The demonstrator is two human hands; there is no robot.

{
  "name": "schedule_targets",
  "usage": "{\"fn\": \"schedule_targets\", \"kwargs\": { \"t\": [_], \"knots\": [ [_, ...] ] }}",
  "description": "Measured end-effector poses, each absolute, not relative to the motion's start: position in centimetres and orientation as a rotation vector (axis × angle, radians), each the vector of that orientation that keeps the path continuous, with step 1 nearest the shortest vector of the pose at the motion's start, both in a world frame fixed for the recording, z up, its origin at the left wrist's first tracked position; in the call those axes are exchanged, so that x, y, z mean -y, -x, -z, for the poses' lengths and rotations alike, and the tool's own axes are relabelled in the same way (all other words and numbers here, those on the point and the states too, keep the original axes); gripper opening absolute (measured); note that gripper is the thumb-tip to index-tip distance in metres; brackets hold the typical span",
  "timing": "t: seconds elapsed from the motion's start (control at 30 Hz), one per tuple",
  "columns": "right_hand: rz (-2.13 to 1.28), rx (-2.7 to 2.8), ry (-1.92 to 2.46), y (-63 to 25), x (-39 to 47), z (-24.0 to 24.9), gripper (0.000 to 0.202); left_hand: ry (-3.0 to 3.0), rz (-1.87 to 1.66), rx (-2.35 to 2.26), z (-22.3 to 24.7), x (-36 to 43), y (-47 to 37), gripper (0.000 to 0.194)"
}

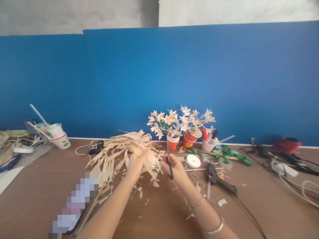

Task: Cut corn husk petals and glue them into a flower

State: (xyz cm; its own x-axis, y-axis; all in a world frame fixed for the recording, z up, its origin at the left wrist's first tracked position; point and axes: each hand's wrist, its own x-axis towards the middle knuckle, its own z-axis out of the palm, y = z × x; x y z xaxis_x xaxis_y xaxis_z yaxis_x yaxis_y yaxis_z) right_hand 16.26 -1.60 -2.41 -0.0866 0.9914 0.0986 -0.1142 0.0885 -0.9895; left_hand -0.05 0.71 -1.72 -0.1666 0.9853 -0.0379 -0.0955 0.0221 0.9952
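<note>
My left hand [138, 162] is closed on pale dried husk strips at the right side of a large heap of husks [107, 159]. Black-handled scissors [170, 166] are in my right hand [175, 167], their blades pointing up and away from me. A small gap separates the scissors from the held husks. Behind my hands, pale husk flowers [184, 121] stand in an orange cup [172, 142] and a red patterned cup [189, 141]. A white spool [193, 161] lies right of my right hand. Small scraps [156, 183] are scattered below my hands.
A black glue gun [219, 179] with its cord lies to the right, near green tape pieces [234, 154]. White and black cables [286, 169] cover the far right. A pixelated phone [77, 205] lies front left. White cups [60, 137] stand back left by the blue partition [124, 83].
</note>
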Motion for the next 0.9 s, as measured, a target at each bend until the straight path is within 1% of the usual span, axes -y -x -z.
{"fn": "schedule_targets", "kwargs": {
  "t": [0.1, 0.2, 0.4, 0.63, 0.8, 0.9],
  "knots": [
    [-1.401, 1.327, 1.073, -16.1, 1.9, 2.4, 0.041, -0.944, -1.773, -1.412, 1.5, -0.8, 0.2, 0.040],
    [-1.594, 1.385, 1.050, -15.7, 2.7, 2.3, 0.043, -0.935, -1.966, -1.507, 1.3, -0.4, 0.2, 0.038],
    [-1.687, 1.471, 0.971, -14.3, 3.6, 2.9, 0.043, -0.796, -1.937, -1.597, 1.8, 0.1, -0.3, 0.042],
    [-1.664, 1.510, 0.970, -13.8, 3.4, 4.9, 0.035, -0.714, -1.876, -1.545, 2.6, -0.2, -0.6, 0.050],
    [-1.653, 1.501, 0.953, -13.7, 3.3, 4.7, 0.033, -0.853, -1.779, -1.724, 2.8, 0.5, -1.2, 0.049],
    [-1.630, 1.477, 0.932, -13.3, 3.5, 4.1, 0.032, -1.051, -1.770, -1.725, 3.5, 1.1, -1.7, 0.046]
  ]
}}
